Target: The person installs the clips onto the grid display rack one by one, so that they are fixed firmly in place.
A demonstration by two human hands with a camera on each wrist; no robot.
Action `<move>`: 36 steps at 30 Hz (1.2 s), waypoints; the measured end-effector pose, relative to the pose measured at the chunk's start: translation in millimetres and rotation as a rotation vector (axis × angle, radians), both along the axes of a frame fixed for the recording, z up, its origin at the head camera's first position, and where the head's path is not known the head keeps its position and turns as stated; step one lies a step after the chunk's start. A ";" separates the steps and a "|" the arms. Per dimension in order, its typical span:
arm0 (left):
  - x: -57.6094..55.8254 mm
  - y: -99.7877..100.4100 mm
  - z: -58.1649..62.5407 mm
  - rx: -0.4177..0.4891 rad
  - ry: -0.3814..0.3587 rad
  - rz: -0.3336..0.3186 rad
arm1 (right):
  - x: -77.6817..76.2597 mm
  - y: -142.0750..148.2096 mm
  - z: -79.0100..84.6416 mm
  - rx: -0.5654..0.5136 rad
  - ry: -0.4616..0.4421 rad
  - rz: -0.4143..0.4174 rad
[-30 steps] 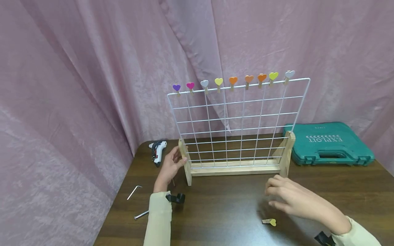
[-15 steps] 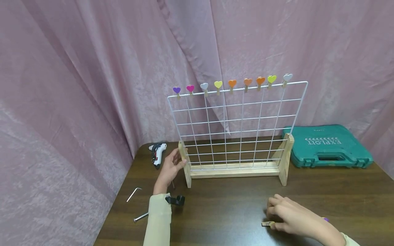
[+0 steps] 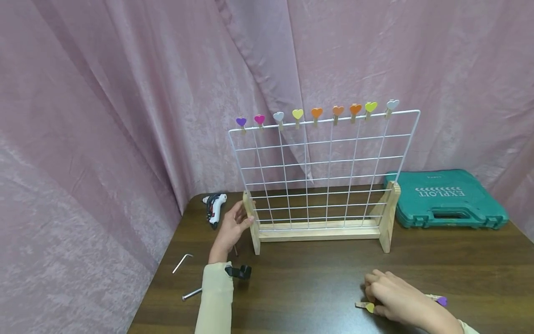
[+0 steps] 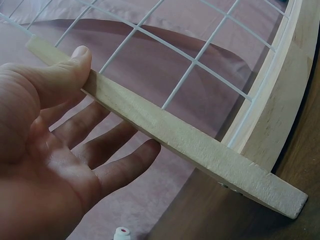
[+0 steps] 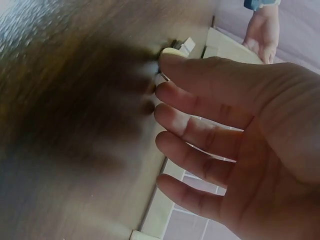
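Observation:
My left hand point(image 3: 230, 227) holds the left upright of a wooden stand point(image 4: 165, 125), thumb on its front edge and fingers behind. That stand carries a white wire grid point(image 3: 329, 162) with several heart clothespins point(image 3: 297, 114) along its top bar. At the table's front right, my right hand point(image 3: 394, 297) is low over the table, thumb and index finger at the heart end of a yellow heart clothespin point(image 3: 365, 306). In the right wrist view, the thumb tip overlaps the yellow clothespin point(image 5: 175, 51). A purple heart clothespin point(image 3: 440, 300) lies beyond that hand, partly hidden by it.
A green toolbox point(image 3: 448, 199) stands at the back right. On the left lie a white glue gun point(image 3: 215, 208), a hex key point(image 3: 181, 262) and a metal bolt point(image 3: 192, 294). A pink curtain point(image 3: 125, 116) hangs behind the table point(image 3: 300, 287).
My right hand has come down and toward me onto the yellow clothespin, which has turned slightly. The purple clothespin has come into view. The left hand keeps its hold on the stand.

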State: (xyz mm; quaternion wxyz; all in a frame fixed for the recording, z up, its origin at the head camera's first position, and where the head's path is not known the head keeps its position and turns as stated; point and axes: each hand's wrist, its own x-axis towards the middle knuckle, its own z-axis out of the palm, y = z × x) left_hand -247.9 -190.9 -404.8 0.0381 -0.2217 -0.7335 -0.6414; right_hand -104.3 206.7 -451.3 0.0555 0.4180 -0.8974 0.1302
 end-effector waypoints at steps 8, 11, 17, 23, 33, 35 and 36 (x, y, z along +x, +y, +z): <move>0.6 -1.2 0.2 -0.018 -0.017 0.010 | 1.8 -3.4 -0.6 -0.007 0.012 -0.042; 0.7 -1.3 -0.3 -0.019 -0.020 0.009 | 1.8 -4.3 -0.7 -0.005 0.002 -0.044; 0.8 -0.3 0.2 -0.010 0.001 0.008 | 1.0 -6.4 1.3 -0.019 -0.043 -0.041; 0.8 0.8 -1.3 0.001 -0.007 -0.009 | 2.3 -5.8 6.9 -0.070 -0.132 -0.035; 0.8 0.2 -0.7 0.001 -0.003 -0.006 | -9.1 6.3 35.7 -0.308 0.165 0.058; 0.4 0.1 -0.2 0.002 -0.004 -0.004 | -11.4 10.2 46.1 -0.337 0.179 0.055; 0.2 -0.1 -0.1 0.000 -0.004 -0.002 | -12.1 12.1 51.3 -0.344 0.178 0.048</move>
